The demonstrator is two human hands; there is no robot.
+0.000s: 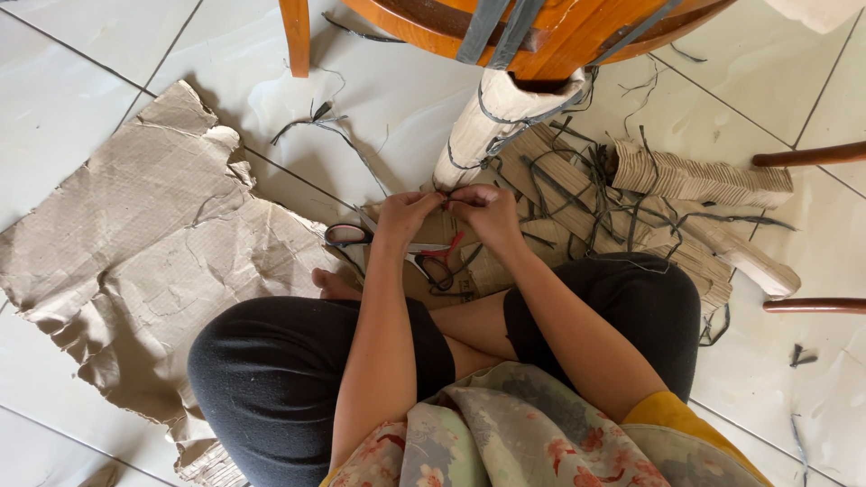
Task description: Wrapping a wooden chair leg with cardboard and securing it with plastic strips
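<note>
On the tiled floor, both hands knot a strap.
Left hand (408, 213) and right hand (487, 209) pinch dark strap (448, 191) at the wrapped chair leg (492, 122); tightening likely needs steady opposing pulls.

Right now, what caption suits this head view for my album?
Seated cross-legged, left hand and right hand meet at a cardboard-wrapped chair leg.

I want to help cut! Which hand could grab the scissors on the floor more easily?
Probably the left hand. The black-and-red-handled scissors lie right beneath it, black handle pointing leftward. The right hand is farther off; both pinch a thin dark strip.
</note>
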